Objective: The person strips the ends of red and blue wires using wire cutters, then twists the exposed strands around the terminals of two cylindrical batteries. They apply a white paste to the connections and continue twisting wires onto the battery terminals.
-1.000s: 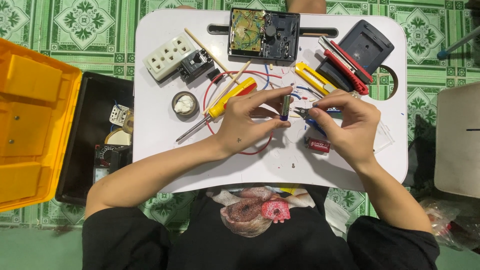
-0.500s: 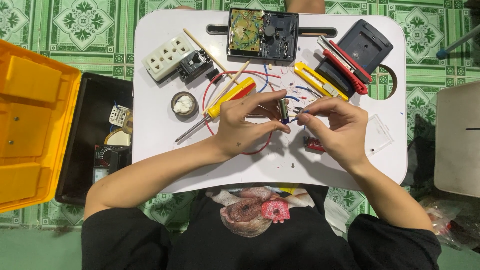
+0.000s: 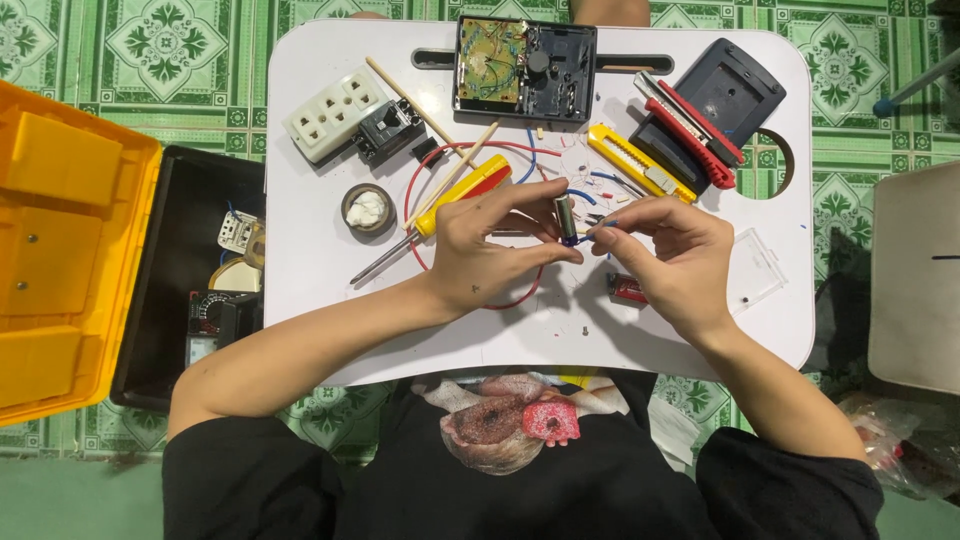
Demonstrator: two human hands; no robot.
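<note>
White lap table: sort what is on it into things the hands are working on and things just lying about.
In hand:
- small metal cylinder, pinched by the left hand
- blue wire, held by the right hand

Lying about:
- yellow screwdriver
- yellow utility knife
- white socket block
- open circuit box
- round tin

— The worktop [image 3: 330,300]?
— Smooth white plastic, faintly glossy.
— And the small motor [image 3: 566,217] above it?
— Shiny metal casing. Left of it, the screwdriver [image 3: 440,215] has a glossy yellow-and-red plastic handle and a bright steel shaft.
</note>
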